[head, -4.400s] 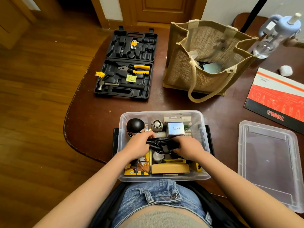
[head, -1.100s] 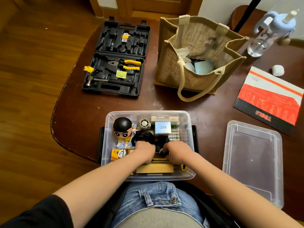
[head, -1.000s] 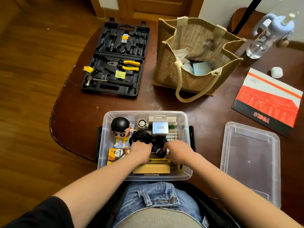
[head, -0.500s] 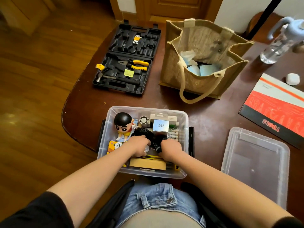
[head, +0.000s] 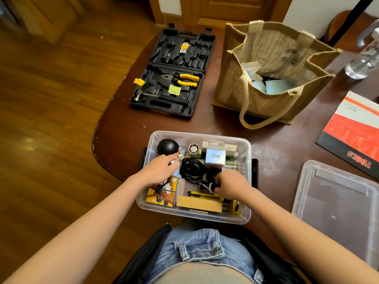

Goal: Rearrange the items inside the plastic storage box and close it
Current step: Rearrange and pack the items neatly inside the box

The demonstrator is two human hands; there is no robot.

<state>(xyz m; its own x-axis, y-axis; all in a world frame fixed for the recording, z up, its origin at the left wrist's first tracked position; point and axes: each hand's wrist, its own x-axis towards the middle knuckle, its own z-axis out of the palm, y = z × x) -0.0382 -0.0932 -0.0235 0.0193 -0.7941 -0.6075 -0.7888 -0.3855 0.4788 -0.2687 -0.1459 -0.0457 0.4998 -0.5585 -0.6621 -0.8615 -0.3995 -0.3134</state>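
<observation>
We see a clear storage box (head: 245, 210) at the table's near edge. Our left hand (head: 159, 171) holds a toy figure (head: 168, 147); our right hand (head: 230, 184) pinches a limp black cable (head: 191, 168) (light, floppy, probably best gathered by its coil).

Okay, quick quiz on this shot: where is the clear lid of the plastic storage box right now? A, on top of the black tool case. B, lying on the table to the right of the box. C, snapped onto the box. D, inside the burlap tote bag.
B: the clear lid lies flat on the table to the right of the open storage box, apart from it.
</observation>
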